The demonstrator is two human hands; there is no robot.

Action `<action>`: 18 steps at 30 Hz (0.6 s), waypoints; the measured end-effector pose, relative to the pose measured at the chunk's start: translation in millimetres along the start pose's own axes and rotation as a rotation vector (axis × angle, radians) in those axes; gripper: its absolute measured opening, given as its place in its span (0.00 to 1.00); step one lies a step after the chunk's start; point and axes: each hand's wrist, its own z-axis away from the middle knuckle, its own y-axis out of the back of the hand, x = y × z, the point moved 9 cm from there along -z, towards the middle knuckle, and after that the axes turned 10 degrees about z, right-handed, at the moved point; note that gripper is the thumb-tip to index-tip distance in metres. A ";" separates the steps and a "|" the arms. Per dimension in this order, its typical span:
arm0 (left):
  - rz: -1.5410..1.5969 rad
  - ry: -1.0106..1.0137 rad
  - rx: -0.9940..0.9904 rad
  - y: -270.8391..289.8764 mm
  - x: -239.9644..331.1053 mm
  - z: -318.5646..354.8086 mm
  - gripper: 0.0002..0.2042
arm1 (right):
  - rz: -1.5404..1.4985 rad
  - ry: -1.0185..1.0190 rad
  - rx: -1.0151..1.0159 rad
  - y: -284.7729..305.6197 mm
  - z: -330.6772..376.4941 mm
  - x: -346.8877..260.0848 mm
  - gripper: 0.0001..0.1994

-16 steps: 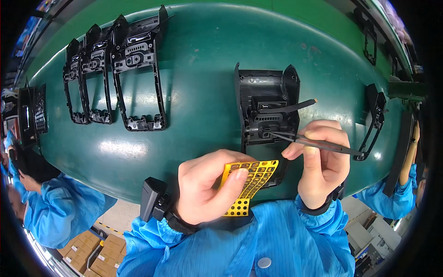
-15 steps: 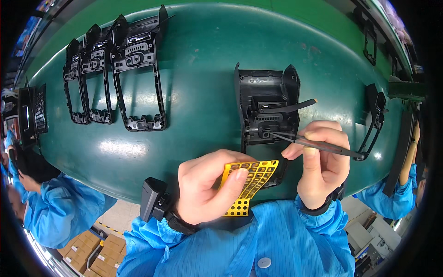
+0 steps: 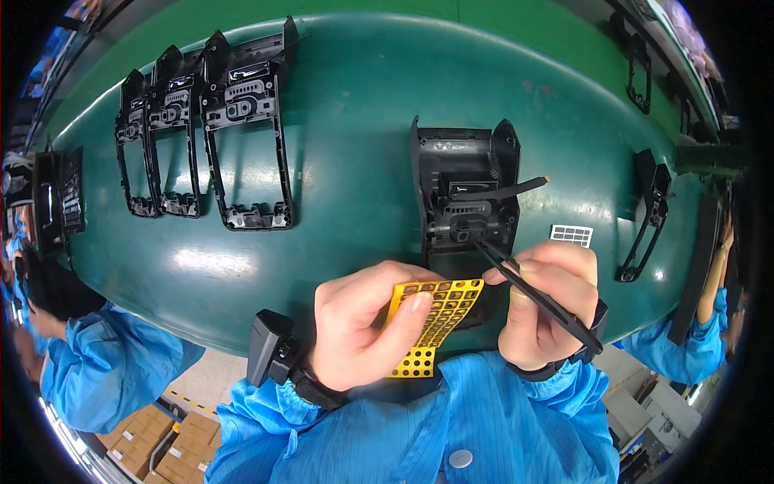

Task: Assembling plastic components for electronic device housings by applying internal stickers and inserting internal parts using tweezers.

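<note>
My left hand (image 3: 371,323) is closed on a bent yellow sheet (image 3: 439,323) with rows of small black pads on it, thumb on its front. In my right hand (image 3: 552,302) is a pair of black tweezers (image 3: 540,297), gripped between thumb and fingers. Their tips reach to the lower part of a black plastic housing (image 3: 468,157), close to a small squarish recess; whether they touch it I cannot tell. A dark strip (image 3: 508,189) with a light brown end sticks out from the housing to the right. My hands and the sheet hide the housing's near end.
Three similar black frames (image 3: 250,169) stand in a row at the far left of the green table (image 3: 355,121). Another frame (image 3: 651,210) lies at the right, near a white label sheet (image 3: 572,235). People in blue sit left (image 3: 113,363) and right (image 3: 685,347).
My right hand has turned and moved slightly left and down, so the tweezers slope more steeply. The white label sheet now shows beyond it. My left hand and the yellow sheet barely differ.
</note>
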 end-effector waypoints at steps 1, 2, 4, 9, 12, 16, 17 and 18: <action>0.012 0.013 -0.003 0.0 -1.2 0.0 0.09 | -0.057 -0.043 0.043 1.6 -0.3 1.1 0.13; 0.012 0.012 -0.003 0.0 -1.4 -0.2 0.09 | -0.056 -0.042 0.044 0.3 -1.0 0.1 0.13; -0.004 0.007 -0.009 -0.5 -1.4 -0.5 0.10 | -0.012 -0.076 0.060 0.0 -1.7 2.2 0.12; -0.003 0.015 0.002 0.4 -1.1 0.4 0.10 | 0.048 -0.045 0.010 -2.5 -8.7 -5.5 0.14; -0.003 0.023 0.008 0.9 -2.9 0.9 0.10 | 0.049 -0.035 -0.017 -4.2 -10.7 -8.0 0.14; -0.011 0.030 0.014 2.0 -2.6 2.3 0.10 | 0.045 0.011 -0.011 -3.1 -14.7 -12.1 0.15; -0.012 0.028 0.012 1.5 -2.7 2.1 0.10 | 0.046 0.012 -0.009 -2.3 -14.2 -12.3 0.15; -0.014 0.017 0.015 1.4 -2.6 2.1 0.10 | 0.017 -0.020 -0.021 -2.7 -13.4 -9.7 0.15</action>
